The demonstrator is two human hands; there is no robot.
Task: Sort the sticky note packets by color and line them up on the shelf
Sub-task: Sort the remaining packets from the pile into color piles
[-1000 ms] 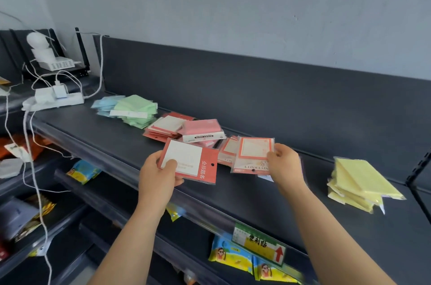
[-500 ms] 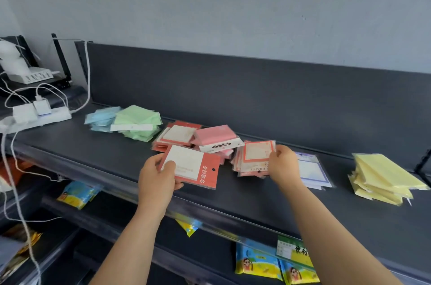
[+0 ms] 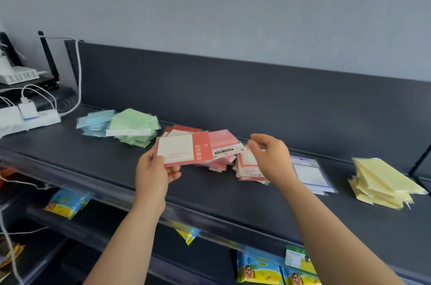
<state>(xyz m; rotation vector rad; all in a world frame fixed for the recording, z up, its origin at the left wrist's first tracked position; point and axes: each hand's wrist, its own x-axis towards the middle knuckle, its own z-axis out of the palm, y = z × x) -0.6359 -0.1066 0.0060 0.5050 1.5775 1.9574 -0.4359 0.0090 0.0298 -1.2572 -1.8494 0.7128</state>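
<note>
Red packet (image 3: 184, 150) raised over dark shelf (image 3: 93, 161), on it blue pile (image 3: 95, 122), green pile (image 3: 134, 126), pink pile (image 3: 221, 145), purple packets (image 3: 312, 175), yellow pile (image 3: 384, 184)

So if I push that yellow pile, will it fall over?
It would probably slide apart rather than topple. The yellow pile is low, and its packets lie askew, not squared up. The wrappers look clear and shiny, so the packets likely slip over each other easily. Each packet looks thin, so a gentle push would probably move them.

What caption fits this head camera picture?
Left hand holds a red sticky note packet; right hand hovers by the pink packets.
</note>
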